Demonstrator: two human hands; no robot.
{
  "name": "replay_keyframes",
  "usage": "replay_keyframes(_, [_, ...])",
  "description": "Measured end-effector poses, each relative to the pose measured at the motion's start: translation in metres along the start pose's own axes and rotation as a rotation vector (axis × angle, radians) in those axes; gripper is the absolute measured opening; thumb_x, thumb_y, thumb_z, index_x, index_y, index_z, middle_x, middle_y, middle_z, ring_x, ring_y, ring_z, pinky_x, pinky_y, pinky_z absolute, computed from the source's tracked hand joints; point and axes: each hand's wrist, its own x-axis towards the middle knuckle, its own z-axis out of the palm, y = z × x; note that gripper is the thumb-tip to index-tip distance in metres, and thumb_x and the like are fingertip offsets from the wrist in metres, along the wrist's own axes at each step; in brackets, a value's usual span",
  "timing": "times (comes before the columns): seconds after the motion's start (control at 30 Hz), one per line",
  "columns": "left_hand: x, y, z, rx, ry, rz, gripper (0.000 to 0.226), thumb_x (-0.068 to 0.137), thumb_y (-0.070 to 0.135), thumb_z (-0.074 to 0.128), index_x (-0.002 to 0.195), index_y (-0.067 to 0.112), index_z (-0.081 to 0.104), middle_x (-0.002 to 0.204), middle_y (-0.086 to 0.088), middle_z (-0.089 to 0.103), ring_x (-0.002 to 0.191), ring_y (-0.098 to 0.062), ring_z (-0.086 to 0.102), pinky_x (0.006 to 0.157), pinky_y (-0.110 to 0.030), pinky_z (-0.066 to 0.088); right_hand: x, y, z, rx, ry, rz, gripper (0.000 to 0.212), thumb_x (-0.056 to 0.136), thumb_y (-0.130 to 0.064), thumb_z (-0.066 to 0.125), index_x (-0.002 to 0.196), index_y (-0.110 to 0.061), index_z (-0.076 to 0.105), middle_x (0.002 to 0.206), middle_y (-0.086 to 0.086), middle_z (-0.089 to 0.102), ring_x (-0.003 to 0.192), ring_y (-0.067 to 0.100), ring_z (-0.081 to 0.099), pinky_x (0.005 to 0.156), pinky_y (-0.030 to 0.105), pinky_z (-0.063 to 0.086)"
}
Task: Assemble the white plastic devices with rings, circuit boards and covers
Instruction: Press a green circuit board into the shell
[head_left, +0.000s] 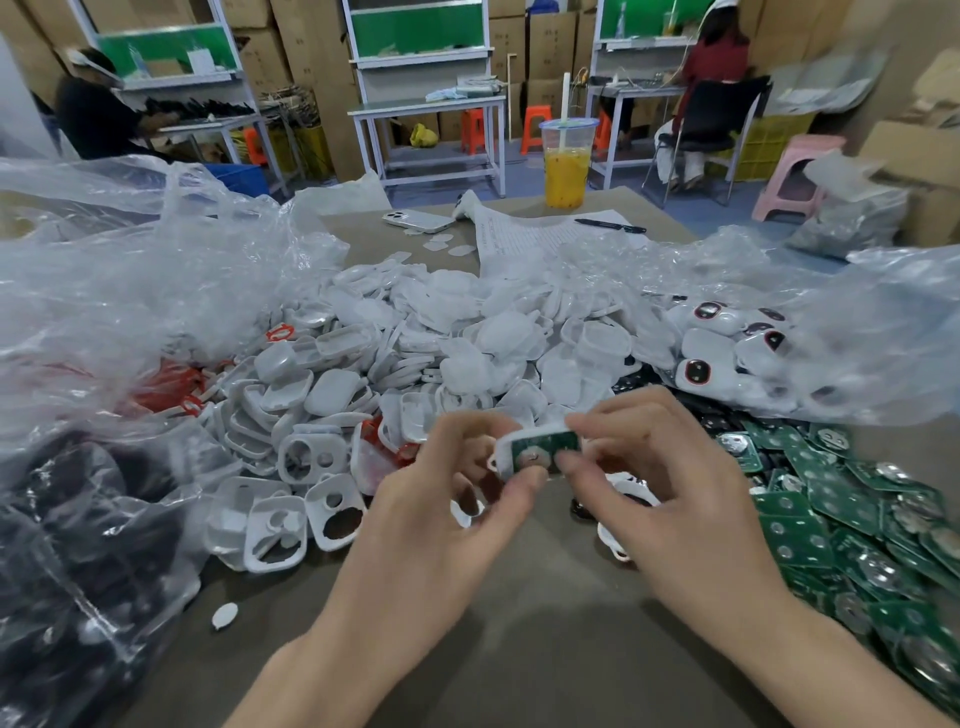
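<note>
Grey table (519, 649) is buried in loose shells (415, 353), with spare boards (841, 519) at lower right. At frame centre the left hand (431, 519) pinches one white housing (503, 457) by its edges, while the right hand (670, 499) pinches the circuit board (545, 447) into it. Best to keep it square and press evenly, I reckon

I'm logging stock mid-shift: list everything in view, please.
held shell: one, white, green board in it, between both hands
shells: many, white, heaped centre-left on table
covers: many, translucent white, behind the shells
boards: many, green, right
bags: several, clear, left and right
rings: several, red, left, partly under a bag
finished devices: several, white with dark faces, in the right bag
phone: one, white, far side
pen: one, black, on paper
cup: one, orange drink, far edge
left hand: pinches held shell
right hand: pinches held shell
</note>
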Motion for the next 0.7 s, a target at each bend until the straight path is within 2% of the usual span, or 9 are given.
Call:
replay_keyframes(0.1, [0.0024,0.0001,0.0040,-0.238,-0.084,-0.156,0.027,0.086,0.043,0.067,0.112,0.046,0.057,0.101,0.013,0.076,0.088,-0.009,0.071,0.075,-0.024,0.054,0.0043,-0.0044,0.0003,0.262,-0.073,0.392,0.017,0.081,-0.035,0.080,0.097,-0.036,0.072,0.076,0.003,0.072,0.062,0.010,0.065,0.049,0.011,0.041])
replay_keyframes(0.17, [0.0041,0.0008,0.0042,-0.329,-0.143,-0.202,0.025,0.086,0.045,0.064,0.111,0.046,0.060,0.098,0.011,0.076,0.079,-0.004,0.068,0.069,-0.021,0.054,0.0074,-0.0037,-0.0018,0.382,-0.096,0.514,0.018,0.074,-0.034,0.076,0.093,-0.032,0.075,0.078,0.003,0.075,0.062,0.010,0.068,0.050,0.010,0.044])
replay_keyframes(0.23, [0.0044,-0.0012,0.0046,-0.402,-0.177,-0.240,0.024,0.085,0.047,0.064,0.109,0.045,0.063,0.087,0.010,0.074,0.069,-0.006,0.063,0.062,-0.018,0.050,0.0102,-0.0040,-0.0030,0.444,-0.116,0.548,0.015,0.074,-0.028,0.076,0.089,-0.027,0.076,0.088,0.003,0.076,0.063,0.011,0.070,0.057,0.013,0.050])
replay_keyframes(0.3, [0.0048,-0.0034,0.0057,-0.424,-0.186,-0.266,0.024,0.084,0.051,0.063,0.106,0.043,0.065,0.078,0.008,0.070,0.065,-0.009,0.061,0.060,-0.018,0.049,0.0111,-0.0044,-0.0037,0.461,-0.129,0.554,0.014,0.074,-0.025,0.076,0.088,-0.022,0.076,0.086,0.002,0.076,0.062,0.011,0.069,0.056,0.012,0.050])
replay_keyframes(0.4, [0.0044,-0.0041,0.0077,-0.402,-0.177,-0.260,0.021,0.084,0.051,0.061,0.102,0.042,0.066,0.074,0.010,0.068,0.064,-0.009,0.059,0.059,-0.017,0.047,0.0108,-0.0040,-0.0056,0.451,-0.161,0.548,0.015,0.075,-0.026,0.076,0.090,-0.023,0.076,0.080,-0.001,0.075,0.062,0.010,0.070,0.053,0.009,0.047])
replay_keyframes(0.47, [0.0038,-0.0039,0.0074,-0.397,-0.155,-0.250,0.019,0.085,0.049,0.061,0.101,0.040,0.066,0.073,0.011,0.068,0.063,-0.008,0.058,0.059,-0.015,0.046,0.0107,-0.0032,-0.0069,0.465,-0.202,0.546,0.017,0.078,-0.027,0.078,0.095,-0.026,0.076,0.082,-0.001,0.076,0.067,0.010,0.072,0.060,0.011,0.051])
replay_keyframes(0.53, [0.0040,-0.0038,0.0067,-0.401,-0.124,-0.244,0.012,0.087,0.043,0.062,0.098,0.038,0.066,0.071,0.013,0.068,0.062,-0.006,0.058,0.058,-0.015,0.046,0.0097,-0.0007,-0.0078,0.445,-0.253,0.536,0.023,0.081,-0.028,0.081,0.103,-0.032,0.075,0.081,-0.002,0.075,0.072,0.010,0.072,0.070,0.018,0.053])
replay_keyframes(0.6, [0.0046,-0.0024,0.0065,-0.405,-0.109,-0.246,0.008,0.091,0.034,0.061,0.097,0.037,0.065,0.069,0.013,0.067,0.061,-0.006,0.057,0.058,-0.016,0.046,0.0087,0.0008,-0.0074,0.417,-0.285,0.540,0.028,0.081,-0.028,0.078,0.108,-0.037,0.073,0.077,-0.002,0.073,0.075,0.010,0.070,0.073,0.034,0.048])
replay_keyframes(0.7, [0.0039,0.0003,0.0061,-0.398,-0.107,-0.262,0.008,0.089,0.037,0.060,0.096,0.039,0.063,0.067,0.013,0.066,0.058,-0.019,0.049,0.055,-0.029,0.044,0.0083,0.0016,-0.0064,0.396,-0.302,0.536,0.030,0.081,-0.034,0.077,0.110,-0.038,0.071,0.076,-0.003,0.072,0.074,0.011,0.068,0.074,0.044,0.042])
